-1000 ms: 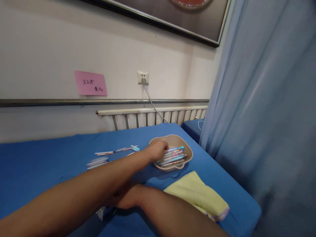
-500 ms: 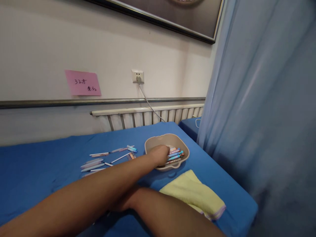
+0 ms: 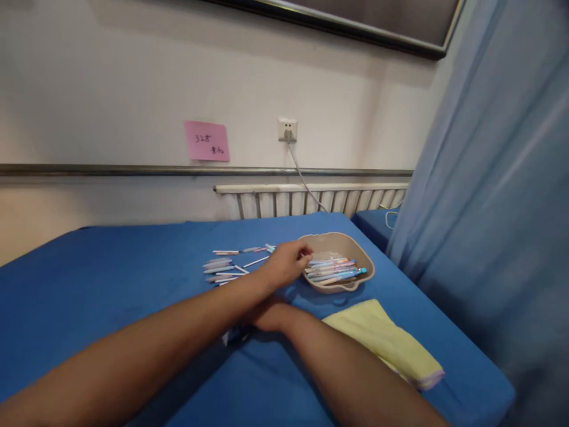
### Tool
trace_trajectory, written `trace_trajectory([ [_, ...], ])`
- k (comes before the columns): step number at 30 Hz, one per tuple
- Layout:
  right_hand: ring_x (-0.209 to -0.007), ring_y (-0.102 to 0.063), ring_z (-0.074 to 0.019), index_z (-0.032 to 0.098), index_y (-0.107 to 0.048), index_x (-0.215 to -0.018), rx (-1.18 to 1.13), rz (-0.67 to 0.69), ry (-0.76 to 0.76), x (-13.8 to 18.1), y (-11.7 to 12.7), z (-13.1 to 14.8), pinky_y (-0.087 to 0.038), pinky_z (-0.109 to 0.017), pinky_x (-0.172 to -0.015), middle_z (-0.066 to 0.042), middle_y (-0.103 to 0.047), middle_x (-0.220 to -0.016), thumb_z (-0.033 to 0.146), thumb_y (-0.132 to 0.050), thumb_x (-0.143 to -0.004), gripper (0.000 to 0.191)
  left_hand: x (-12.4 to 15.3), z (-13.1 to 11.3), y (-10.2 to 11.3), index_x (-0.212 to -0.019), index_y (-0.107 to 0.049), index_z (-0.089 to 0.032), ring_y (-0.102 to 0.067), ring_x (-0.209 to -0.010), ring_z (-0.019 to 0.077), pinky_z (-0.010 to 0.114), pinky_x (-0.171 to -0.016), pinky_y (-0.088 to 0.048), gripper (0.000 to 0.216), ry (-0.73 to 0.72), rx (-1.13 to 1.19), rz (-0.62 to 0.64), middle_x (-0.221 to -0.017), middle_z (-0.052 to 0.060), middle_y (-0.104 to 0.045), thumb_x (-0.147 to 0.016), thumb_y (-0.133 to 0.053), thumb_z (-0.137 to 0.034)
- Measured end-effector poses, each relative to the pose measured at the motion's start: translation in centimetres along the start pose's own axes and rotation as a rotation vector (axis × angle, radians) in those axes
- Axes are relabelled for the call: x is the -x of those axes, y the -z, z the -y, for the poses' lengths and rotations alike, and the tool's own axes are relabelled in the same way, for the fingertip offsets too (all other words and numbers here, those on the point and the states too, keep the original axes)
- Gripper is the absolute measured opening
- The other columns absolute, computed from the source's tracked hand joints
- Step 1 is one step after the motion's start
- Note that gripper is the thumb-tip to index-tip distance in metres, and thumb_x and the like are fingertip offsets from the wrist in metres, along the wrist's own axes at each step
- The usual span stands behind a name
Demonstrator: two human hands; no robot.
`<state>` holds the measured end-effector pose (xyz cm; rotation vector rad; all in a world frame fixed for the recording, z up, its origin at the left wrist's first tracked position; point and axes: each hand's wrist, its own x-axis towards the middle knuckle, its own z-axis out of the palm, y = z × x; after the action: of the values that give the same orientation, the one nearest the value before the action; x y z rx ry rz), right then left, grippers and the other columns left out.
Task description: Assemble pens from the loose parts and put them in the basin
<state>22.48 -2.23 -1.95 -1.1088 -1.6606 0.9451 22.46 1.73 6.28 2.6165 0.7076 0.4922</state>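
Observation:
My left hand (image 3: 287, 264) reaches across to the left rim of a tan bowl (image 3: 362, 261) that holds several pastel pens (image 3: 333, 270). Its fingers are curled together at the rim; whether they pinch a pen is unclear. My right hand (image 3: 267, 315) rests on the blue sheet under my left forearm, which hides its fingers. A small white and blue item (image 3: 232, 336) pokes out beside it. Several loose pens and caps (image 3: 226, 268) lie on the sheet left of the bowl.
A folded yellow cloth (image 3: 382, 341) lies on the blue-covered bed (image 3: 111, 279) near the bowl. A blue curtain (image 3: 498, 178) hangs at the right. Behind are a radiator (image 3: 311, 201), a wall socket with cable (image 3: 287, 130) and a pink note (image 3: 207, 141).
My left hand has drawn back from inside the bowl to its left rim. The view has swung left, so everything sits further right in the picture.

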Motion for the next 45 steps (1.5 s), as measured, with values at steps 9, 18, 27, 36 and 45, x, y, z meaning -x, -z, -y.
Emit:
trace_trajectory([
  [9,-0.042,-0.046,-0.0056,0.014,-0.055,-0.082,-0.263,-0.197,-0.270,-1.0,-0.8,-2.4,-0.038,-0.017,-0.045,0.005,-0.054,-0.058,0.022,-0.054,-0.077,0.009,16.1,12.1,4.6,-0.092,-0.063,-0.017,-0.062,-0.080,0.0209,0.028,-0.073,-0.047,0.036,0.526,0.189,-0.399,-0.087,0.004,-0.069,-0.073,-0.054,-0.046],
  [18,-0.047,-0.050,-0.0069,0.017,-0.058,-0.082,-0.203,-0.173,-0.242,-1.1,-1.0,-3.1,-0.041,-0.019,-0.049,0.005,-0.056,-0.061,0.015,-0.055,-0.077,0.007,17.0,14.6,4.2,-0.092,-0.064,-0.019,-0.062,-0.065,0.0195,0.027,-0.060,-0.047,0.039,0.547,0.273,-0.397,-0.076,0.002,-0.070,-0.070,-0.054,-0.049],
  [27,-0.053,-0.051,-0.0089,0.018,-0.058,-0.082,-0.173,-0.154,-0.216,-0.6,-1.3,-3.3,-0.043,-0.021,-0.052,0.004,-0.055,-0.063,0.026,-0.058,-0.074,0.011,17.0,15.1,4.0,-0.087,-0.064,-0.017,-0.059,-0.061,0.0159,0.026,-0.058,-0.047,0.037,0.594,0.523,-0.496,-0.075,0.003,-0.069,-0.064,-0.062,-0.046],
  [36,-0.054,-0.051,-0.0090,0.018,-0.058,-0.084,-0.191,-0.130,-0.238,0.5,-1.1,-2.7,-0.041,-0.022,-0.053,0.003,-0.055,-0.063,0.035,-0.059,-0.072,0.021,17.3,14.5,3.4,-0.084,-0.063,-0.015,-0.057,-0.058,0.0140,0.025,-0.055,-0.045,0.031,0.592,0.586,-0.545,-0.072,0.002,-0.067,-0.067,-0.060,-0.041],
  [45,-0.061,-0.051,-0.0100,0.019,-0.062,-0.092,0.010,-0.038,-0.159,1.6,-1.8,-2.6,-0.042,-0.021,-0.056,0.002,-0.056,-0.070,0.028,-0.057,-0.076,0.019,17.8,14.1,2.9,-0.087,-0.063,-0.016,-0.056,-0.058,0.0123,0.023,-0.056,-0.044,0.026,0.507,0.571,-0.512,-0.073,0.002,-0.066,-0.073,-0.057,-0.038],
])
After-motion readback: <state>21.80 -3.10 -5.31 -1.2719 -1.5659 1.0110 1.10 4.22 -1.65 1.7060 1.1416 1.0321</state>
